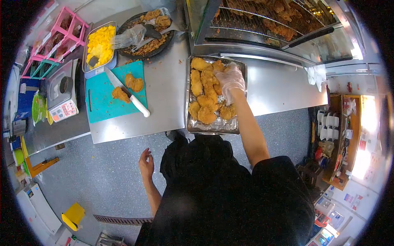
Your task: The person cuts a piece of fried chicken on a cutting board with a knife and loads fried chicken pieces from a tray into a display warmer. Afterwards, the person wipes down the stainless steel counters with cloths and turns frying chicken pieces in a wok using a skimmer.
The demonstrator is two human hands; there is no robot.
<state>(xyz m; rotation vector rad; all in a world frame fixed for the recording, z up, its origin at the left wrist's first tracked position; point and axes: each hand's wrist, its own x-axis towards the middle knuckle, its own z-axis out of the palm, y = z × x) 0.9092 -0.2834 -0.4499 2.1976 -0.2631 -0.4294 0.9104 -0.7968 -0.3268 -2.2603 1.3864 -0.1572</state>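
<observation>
My right hand (pixel 230 80), in a clear plastic glove, reaches into the right side of a metal tray (pixel 213 130) of golden fried chicken pieces (pixel 206 104). Its fingers point down among the pieces, and the glove and the angle hide whether they close on one. My left hand (pixel 146 164) is bare and hangs over the floor, fingers loosely curled and apart, holding nothing. To the left of the tray, a knife (pixel 128 92) with a white handle lies across a teal cutting board (pixel 100 112). Two fried pieces (pixel 134 83) rest on that board.
A heated glass cabinet (pixel 269 47) with fried food on racks stands behind the tray. Back left are a pan of yellow chunks (pixel 100 44) and a dark round pan (pixel 137 54) with fried food, tongs and a plastic glove. A scale (pixel 63 92) sits at far left.
</observation>
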